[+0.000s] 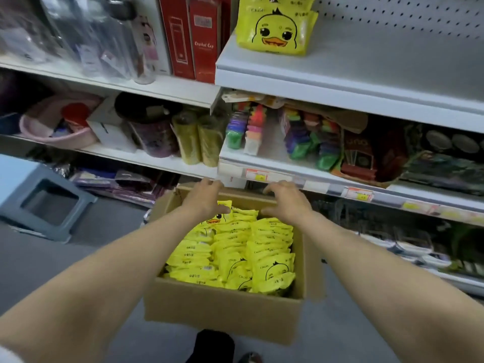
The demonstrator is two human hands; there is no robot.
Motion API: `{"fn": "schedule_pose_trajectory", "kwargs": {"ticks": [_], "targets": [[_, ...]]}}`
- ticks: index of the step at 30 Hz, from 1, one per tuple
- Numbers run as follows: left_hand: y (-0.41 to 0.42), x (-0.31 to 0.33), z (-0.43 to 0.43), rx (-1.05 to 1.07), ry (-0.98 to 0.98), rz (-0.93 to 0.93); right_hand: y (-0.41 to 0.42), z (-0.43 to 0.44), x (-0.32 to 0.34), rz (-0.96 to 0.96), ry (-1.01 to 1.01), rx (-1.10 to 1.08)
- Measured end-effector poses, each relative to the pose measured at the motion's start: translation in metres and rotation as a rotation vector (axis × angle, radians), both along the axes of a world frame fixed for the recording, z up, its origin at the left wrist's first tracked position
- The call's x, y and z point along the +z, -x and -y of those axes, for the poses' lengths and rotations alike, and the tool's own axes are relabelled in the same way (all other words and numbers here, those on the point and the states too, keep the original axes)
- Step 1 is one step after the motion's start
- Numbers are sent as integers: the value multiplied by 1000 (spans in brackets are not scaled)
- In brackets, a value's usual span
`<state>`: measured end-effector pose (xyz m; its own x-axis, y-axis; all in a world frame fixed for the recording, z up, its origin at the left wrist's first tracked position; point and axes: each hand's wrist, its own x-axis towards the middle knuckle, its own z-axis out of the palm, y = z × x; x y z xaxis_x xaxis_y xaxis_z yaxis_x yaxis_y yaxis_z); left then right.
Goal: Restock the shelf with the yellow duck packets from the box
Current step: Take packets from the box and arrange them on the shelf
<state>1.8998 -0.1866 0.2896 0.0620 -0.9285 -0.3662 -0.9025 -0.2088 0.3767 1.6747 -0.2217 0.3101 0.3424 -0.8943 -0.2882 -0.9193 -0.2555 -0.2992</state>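
Left hand (207,199), right hand (286,203) spread over far end of brown cardboard box (222,310); yellow duck packets (235,247) just beneath.

Duck packets (230,252) in box (222,313) on floor, below shelf (366,82)

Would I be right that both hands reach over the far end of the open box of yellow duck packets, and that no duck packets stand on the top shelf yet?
Not quite: the head view shows duck packets already standing at the left end of the top shelf. The rest holds: left hand and right hand reach over the far end of the open box.
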Motion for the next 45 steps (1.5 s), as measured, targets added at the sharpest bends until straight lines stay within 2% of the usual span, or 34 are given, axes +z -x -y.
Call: {"fn": "schedule_pose_trajectory", "kwargs": {"ticks": [7,12,23,28,32,34,40,45], "targets": [[22,-99,-29,-75,-261,-94,22,-31,-98,-131,-327,-60],[37,-142,-39,-104,-391,-152,38,-42,-141,-153,-434,-78],[34,-176,-30,-97,-489,-141,46,-35,-191,-247,-496,-5],[34,-181,-27,-69,-491,-170,43,-33,-199,-394,-399,153],[37,-181,-29,-69,-483,-170,43,-30,-201,-459,-408,238],[40,-180,-32,-64,-479,-172,47,-28,-197,-406,-413,235],[53,-173,-44,-54,-445,-164,63,-8,-172,3,-510,79],[72,-171,-57,-34,-423,-193,72,14,-137,111,-401,-47]]}}
